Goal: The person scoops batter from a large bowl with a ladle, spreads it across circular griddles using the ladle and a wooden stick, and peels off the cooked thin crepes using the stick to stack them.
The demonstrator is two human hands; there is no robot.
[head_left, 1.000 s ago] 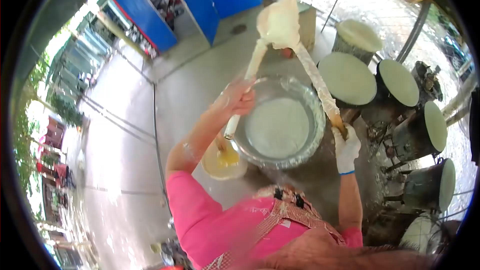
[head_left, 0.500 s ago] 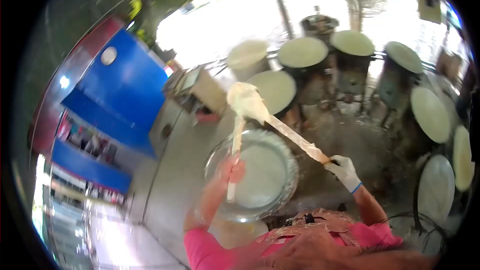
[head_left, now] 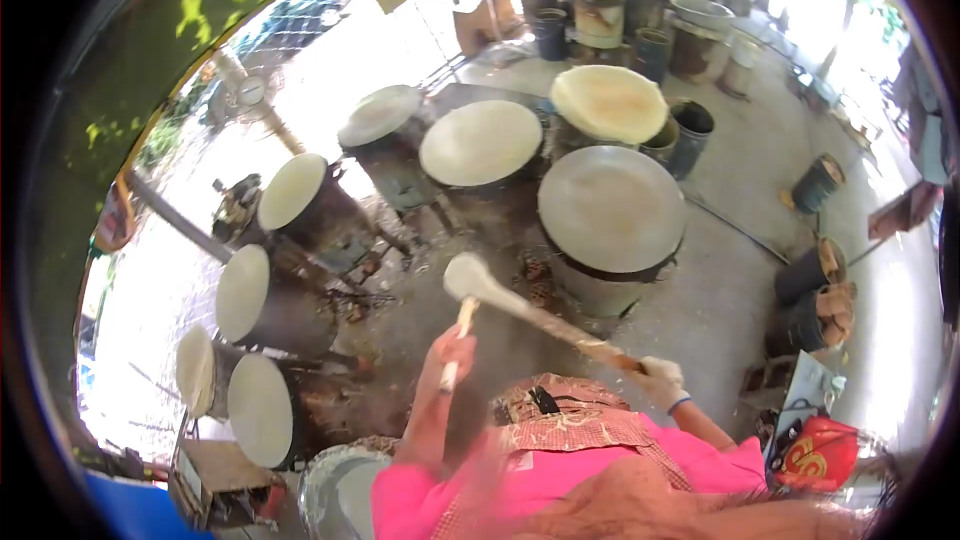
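My bare left hand (head_left: 455, 350) is closed around a short pale stick (head_left: 466, 314), whose upper end is close to the ladle's head. My right hand (head_left: 660, 382), in a white glove, grips the far end of a long-handled ladle (head_left: 560, 328). Its rounded head is coated in a pale, batter-like mass and points up and left, above the floor. Whether stick and ladle touch cannot be told. Ahead stands a large round pan (head_left: 612, 208) with a whitish surface, on a drum-like stove. Beyond it is a yellowish round pan (head_left: 608, 102).
More round pale-topped drums curve to the left, among them one pan (head_left: 480, 143) and another (head_left: 262, 410). A metal basin (head_left: 325, 485) of whitish liquid sits at lower left. Dark buckets (head_left: 690, 135) stand behind the large pan. A red bag (head_left: 815, 452) lies at right.
My view has swung right, so the basin has gone from between my arms to the lower left. The ladle and stick now point over the floor near the stoves, still held in my hands.
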